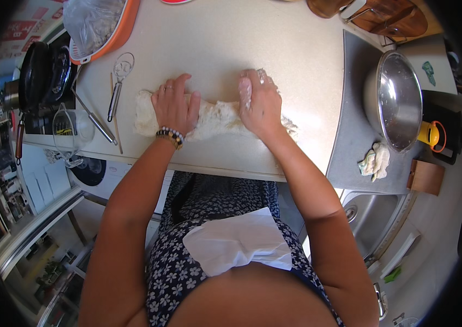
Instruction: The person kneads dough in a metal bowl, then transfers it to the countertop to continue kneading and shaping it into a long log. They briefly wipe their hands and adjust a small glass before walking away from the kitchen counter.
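Observation:
A long, uneven roll of pale dough (218,118) lies across the light countertop (214,45) in front of me. My left hand (175,104) rests on its left part, palm down, with the thumb apart from the fingers; a ring and beaded bracelets show on it. Further right, my right hand (260,100) presses on the dough with curled fingers, and dough sticks to its thumb and fingers. What lies under both palms is hidden. The dough's right end looks ragged.
At the left are a whisk (115,94), a thin wooden stick (116,118), a metal-handled utensil (96,118), a clear measuring jug (67,131) and an orange basket (126,30) holding a plastic bag. To the right, a steel bowl (398,102) and a crumpled cloth (380,161) sit on a grey mat (345,155).

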`<state>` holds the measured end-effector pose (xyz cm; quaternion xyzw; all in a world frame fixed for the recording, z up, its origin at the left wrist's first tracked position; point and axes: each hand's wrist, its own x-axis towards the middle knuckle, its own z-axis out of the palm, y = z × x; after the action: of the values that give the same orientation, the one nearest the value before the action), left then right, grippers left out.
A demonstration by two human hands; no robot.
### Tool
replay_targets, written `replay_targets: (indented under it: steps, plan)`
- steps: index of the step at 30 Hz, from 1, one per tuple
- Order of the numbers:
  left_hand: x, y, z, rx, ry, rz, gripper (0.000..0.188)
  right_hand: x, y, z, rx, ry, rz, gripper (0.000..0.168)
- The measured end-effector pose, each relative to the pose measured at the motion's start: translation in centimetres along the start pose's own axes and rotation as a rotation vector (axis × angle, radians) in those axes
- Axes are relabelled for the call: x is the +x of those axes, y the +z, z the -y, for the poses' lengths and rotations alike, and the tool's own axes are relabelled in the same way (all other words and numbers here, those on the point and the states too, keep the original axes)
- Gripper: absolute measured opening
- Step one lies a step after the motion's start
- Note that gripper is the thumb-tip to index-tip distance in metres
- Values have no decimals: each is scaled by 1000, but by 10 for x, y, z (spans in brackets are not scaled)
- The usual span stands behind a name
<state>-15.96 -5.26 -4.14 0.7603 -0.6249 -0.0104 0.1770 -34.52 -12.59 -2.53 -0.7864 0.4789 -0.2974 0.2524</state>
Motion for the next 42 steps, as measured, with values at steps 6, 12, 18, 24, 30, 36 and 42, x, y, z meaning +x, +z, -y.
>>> replay_targets:
  steps: [6,12,18,24,30,36,42]
  plan:
    - [51,15,10,123,-131,43,46,8,-9,2,-481,386,186,44]
    - [76,25,35,-559,-442,294,61,-5,-25,-13,-133,738,321,56]
    - [6,-36,27,-633,-86,317,47,-79,-3,34,-312,562,-143,37]
    - [-62,-78,20,-484,268,234,37,-141,20,18,-526,369,-304,19]
    - [-26,-69,-5,-485,407,120,43,-78,3,-7,-693,575,-167,20]
    - [17,-24,-62,-354,397,263,42,-14,-9,-38,-758,601,-101,31]
    - [66,10,-81,-331,100,592,53,34,-20,-60,-715,546,-92,44]
